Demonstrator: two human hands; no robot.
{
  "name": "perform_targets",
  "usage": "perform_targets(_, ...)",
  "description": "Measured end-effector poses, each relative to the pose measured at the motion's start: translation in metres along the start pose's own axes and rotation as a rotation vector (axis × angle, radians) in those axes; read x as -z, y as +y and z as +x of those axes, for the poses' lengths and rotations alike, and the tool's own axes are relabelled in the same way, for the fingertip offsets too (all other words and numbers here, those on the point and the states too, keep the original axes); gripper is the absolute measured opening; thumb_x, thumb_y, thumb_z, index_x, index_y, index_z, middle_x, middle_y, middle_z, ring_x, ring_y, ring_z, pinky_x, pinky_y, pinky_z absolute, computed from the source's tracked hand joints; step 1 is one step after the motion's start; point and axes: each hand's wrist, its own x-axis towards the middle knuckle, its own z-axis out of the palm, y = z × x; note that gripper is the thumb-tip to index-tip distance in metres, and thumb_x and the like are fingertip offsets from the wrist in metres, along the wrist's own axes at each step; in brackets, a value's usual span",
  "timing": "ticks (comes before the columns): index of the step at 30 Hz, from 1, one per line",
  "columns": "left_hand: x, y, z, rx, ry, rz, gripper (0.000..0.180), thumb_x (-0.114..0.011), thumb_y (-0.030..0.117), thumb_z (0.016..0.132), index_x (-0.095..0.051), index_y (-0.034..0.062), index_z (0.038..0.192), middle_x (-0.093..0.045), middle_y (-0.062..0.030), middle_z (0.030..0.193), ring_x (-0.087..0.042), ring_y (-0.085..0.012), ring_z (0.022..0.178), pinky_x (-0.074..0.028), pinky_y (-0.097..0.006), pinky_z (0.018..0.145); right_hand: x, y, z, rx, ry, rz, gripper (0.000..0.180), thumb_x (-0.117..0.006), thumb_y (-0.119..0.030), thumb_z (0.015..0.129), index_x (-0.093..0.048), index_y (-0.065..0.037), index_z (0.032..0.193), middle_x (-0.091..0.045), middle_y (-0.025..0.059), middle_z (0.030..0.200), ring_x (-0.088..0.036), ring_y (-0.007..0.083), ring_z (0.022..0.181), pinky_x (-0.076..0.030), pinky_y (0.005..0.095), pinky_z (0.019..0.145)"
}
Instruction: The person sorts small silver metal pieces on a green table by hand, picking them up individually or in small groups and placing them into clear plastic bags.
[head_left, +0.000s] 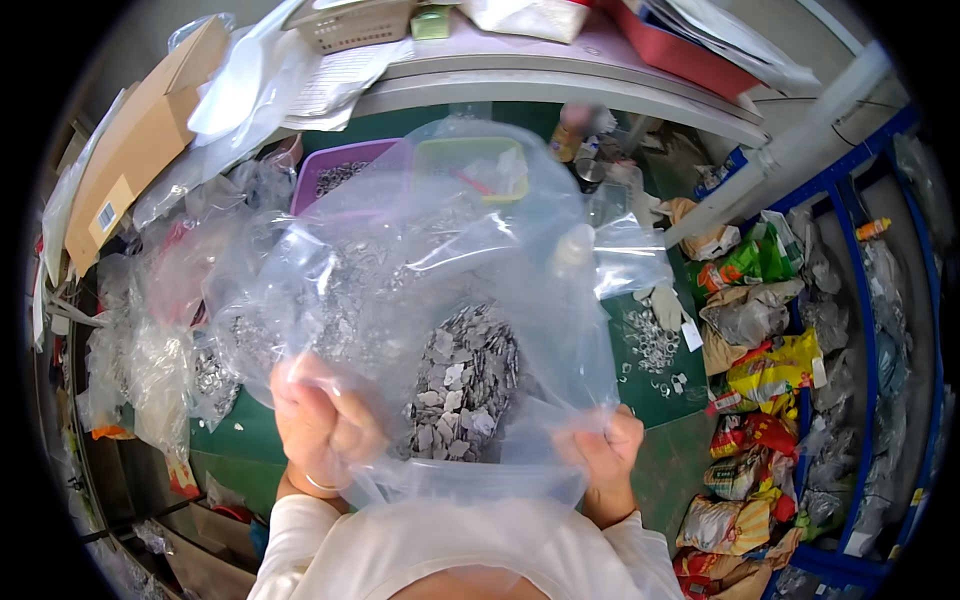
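Note:
A large clear plastic bag [572, 350] spreads in front of my body. My left hand [325, 418] is closed on its near left edge, the fingers curled into the film. On the other side, my right hand [606, 447] pinches the near right edge. Between my hands the mouth of the bag gapes toward me, and a heap of flat grey metal pieces [455, 390] shows in it. More small pieces appear blurred through the film farther away. The bag partly covers a purple bin [303, 182] holding small dark parts and a pale green bin [522, 165].
Loose metal parts [652, 338] lie on the green tabletop [650, 395] at right. Crumpled plastic bags [160, 350] and a cardboard box [150, 130] crowd the left. A raised shelf [560, 90] crosses the back. Colourful packages [770, 375] fill a blue rack [868, 400] at right.

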Motion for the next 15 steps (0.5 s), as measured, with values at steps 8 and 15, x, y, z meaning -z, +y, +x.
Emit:
perform_targets(8,-0.085,-0.035,-0.007,0.213,-0.314,-0.049,0.04,-0.053,0.036,0.095,-0.052,0.0004,0.077,-0.042,-0.0013,0.049,-0.037,-0.0098,0.038,-0.028,-0.026,0.035,0.049,-0.023,-0.07,0.196,0.304,-0.05,0.023,-0.06,-0.012,0.084,-0.064,0.006,0.07,-0.061,0.0084,0.057,-0.054,0.0126,0.045,-0.042,0.025,0.043)
perform_targets(15,-0.139,-0.104,0.017,0.344,-0.487,-0.17,0.033,-0.053,0.028,0.096,-0.054,0.0006,0.078,-0.034,0.0041,0.049,-0.029,-0.006,0.039,-0.023,-0.022,0.037,0.089,-0.026,-0.087,0.149,0.56,0.074,0.034,-0.057,-0.02,0.092,-0.056,0.002,0.066,-0.055,0.0056,0.054,-0.046,0.0095,0.043,-0.035,0.0237,0.041)
